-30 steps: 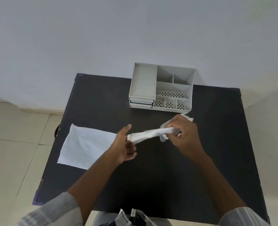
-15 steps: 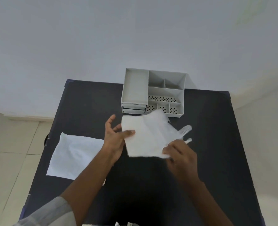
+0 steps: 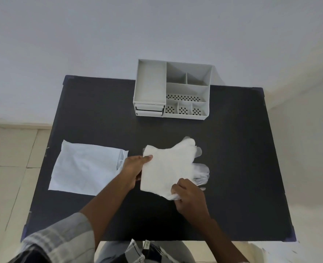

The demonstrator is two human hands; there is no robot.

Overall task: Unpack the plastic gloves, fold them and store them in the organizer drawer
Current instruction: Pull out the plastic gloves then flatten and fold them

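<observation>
Between the organizer (image 3: 173, 91) at the far edge and the spread gloves (image 3: 171, 168) runs a bare strip of black table (image 3: 242, 149), wide enough for a hand to cross. The organizer's drawer fronts (image 3: 149, 109) (both flush, low on its left) face this strip with nothing before them. The right side of the table lies free. On the left, the flat white packet (image 3: 84, 168) fills the near-left area, just beside the left hand (image 3: 133, 168).

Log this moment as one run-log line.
stage: unfolding | gloves: spread flat on table | left hand: grips cuff edge | right hand: grips near corner | organizer: drawers shut
</observation>
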